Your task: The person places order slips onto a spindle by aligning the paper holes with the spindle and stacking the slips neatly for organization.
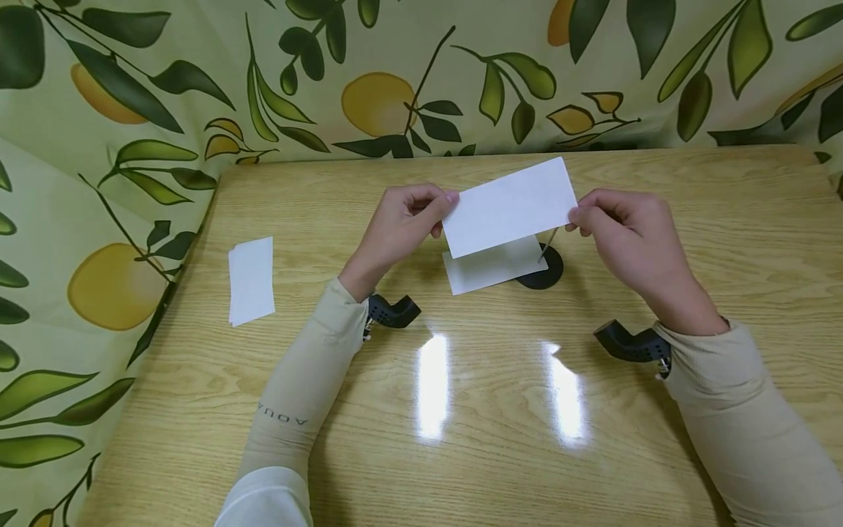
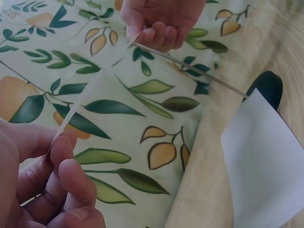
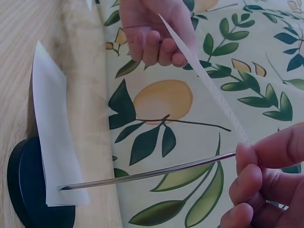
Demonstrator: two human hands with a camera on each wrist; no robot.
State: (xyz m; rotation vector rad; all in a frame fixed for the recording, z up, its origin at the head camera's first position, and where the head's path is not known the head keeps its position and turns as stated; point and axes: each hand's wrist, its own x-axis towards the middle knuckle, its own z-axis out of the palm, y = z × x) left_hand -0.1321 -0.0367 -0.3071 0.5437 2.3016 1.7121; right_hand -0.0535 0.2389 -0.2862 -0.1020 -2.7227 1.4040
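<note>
Both hands hold up a blank white paper slip (image 1: pixel 510 208), tilted with its right end higher. My left hand (image 1: pixel 405 223) pinches its left edge between thumb and fingers. At the lower right corner my right hand (image 1: pixel 626 238) pinches the slip. A thin metal spike (image 3: pixel 152 175) rises from a round black base (image 1: pixel 552 274) to the right fingertips. Whether its tip has pierced the held slip, I cannot tell. Lower on the spike, white paper (image 3: pixel 54 128) is impaled near the base; in the head view this lower paper (image 1: pixel 487 272) is partly hidden by the held slip.
A small stack of white paper slips (image 1: pixel 252 282) lies on the wooden table (image 1: pixel 197 395) at the left. A leaf-and-fruit patterned cloth (image 1: pixel 421 80) hangs behind and along the left side. Light glares off the table's middle.
</note>
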